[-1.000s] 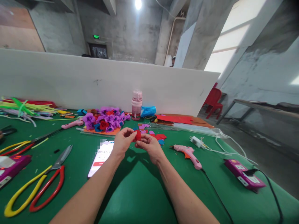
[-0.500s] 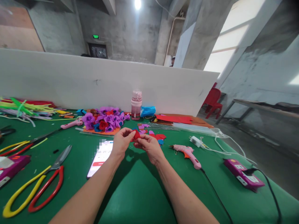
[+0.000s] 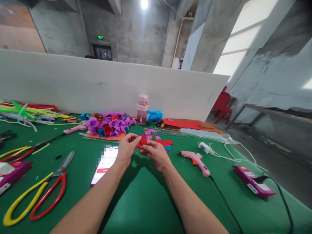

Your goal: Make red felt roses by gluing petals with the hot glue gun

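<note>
A small red petal piece (image 3: 143,140), paper or felt, is pinched between both hands above the green table. My left hand (image 3: 128,148) grips its left side, thumb and fingers closed. From the right, my right hand (image 3: 156,154) pinches its lower edge with the fingertips. Just behind the hands lie loose red, purple and blue cut pieces (image 3: 167,143). A bunch of purple, red and blue handmade flowers (image 3: 110,124) rests beyond my left hand. Under my left wrist is a lit phone (image 3: 105,164) showing a timer.
A pink glue gun (image 3: 195,159) with a black cord lies right of my hands, near a purple power strip (image 3: 254,182). Scissors (image 3: 52,185) with yellow and red handles lie at left. A pink bottle (image 3: 142,110) stands before a white partition (image 3: 97,78).
The red piece has turned slightly and shows a broader face between the fingers. Both hands stay in nearly the same place.
</note>
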Tool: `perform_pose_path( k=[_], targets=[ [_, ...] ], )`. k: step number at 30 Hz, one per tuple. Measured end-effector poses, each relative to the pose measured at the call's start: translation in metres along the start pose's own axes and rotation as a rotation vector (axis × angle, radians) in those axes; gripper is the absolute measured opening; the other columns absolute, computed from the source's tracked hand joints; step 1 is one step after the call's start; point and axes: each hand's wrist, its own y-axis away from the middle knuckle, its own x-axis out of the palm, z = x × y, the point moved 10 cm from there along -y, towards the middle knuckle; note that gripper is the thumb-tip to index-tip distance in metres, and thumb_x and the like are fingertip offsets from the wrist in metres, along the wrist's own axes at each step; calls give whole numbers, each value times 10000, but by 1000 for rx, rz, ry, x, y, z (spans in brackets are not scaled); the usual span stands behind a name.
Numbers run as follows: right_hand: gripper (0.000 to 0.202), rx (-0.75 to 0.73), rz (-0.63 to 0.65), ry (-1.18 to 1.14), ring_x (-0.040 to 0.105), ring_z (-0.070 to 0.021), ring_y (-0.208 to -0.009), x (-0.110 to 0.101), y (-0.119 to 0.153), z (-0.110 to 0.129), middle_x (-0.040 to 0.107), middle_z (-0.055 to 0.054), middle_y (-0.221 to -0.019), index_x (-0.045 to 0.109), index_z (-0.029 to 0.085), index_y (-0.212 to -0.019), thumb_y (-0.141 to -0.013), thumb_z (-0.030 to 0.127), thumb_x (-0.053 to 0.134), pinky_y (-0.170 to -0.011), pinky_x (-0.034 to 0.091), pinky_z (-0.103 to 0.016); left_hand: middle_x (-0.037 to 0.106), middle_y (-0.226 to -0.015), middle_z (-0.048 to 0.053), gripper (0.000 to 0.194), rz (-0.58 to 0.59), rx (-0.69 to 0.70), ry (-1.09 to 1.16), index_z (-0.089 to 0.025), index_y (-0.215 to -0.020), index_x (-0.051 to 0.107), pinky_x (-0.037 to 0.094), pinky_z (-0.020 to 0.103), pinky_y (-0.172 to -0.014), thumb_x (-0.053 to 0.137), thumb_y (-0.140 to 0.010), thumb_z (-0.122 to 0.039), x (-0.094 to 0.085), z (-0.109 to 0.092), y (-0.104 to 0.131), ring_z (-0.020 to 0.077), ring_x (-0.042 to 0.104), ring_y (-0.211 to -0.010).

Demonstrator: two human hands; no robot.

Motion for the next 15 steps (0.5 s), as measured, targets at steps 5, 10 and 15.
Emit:
perform_pose_path(
  k=[5, 10, 15],
  targets=[
    [256, -29, -26, 4, 632, -108, -584, -7, -2, 2, 702, -35, -712, 649, 140, -741, -578, 301, 763, -656, 504, -259, 519, -562, -43, 301, 24, -11, 10, -146, -689, 572, 315, 189, -456, 698, -612, -408, 0, -1, -1, 53, 418, -466],
    [246, -23, -8, -69, 637, -97, -600, -12, -4, 3, 710, -26, -749, 651, 146, -772, -604, 289, 761, -676, 509, -252, 532, -573, -30, 317, 55, -44, 26, -135, -768, 628, 308, 182, -442, 676, -641, -421, -2, 10, -6, 55, 430, -468],
    [250, 50, 52, -199, 627, -82, -573, -5, -4, -2, 703, -15, -708, 659, 138, -762, -582, 255, 787, -660, 517, -230, 647, -699, 35, 311, 226, -148, 59, -137, -818, 683, 385, 200, -519, 714, -616, -371, 16, 31, -2, 90, 523, -564]
  ],
)
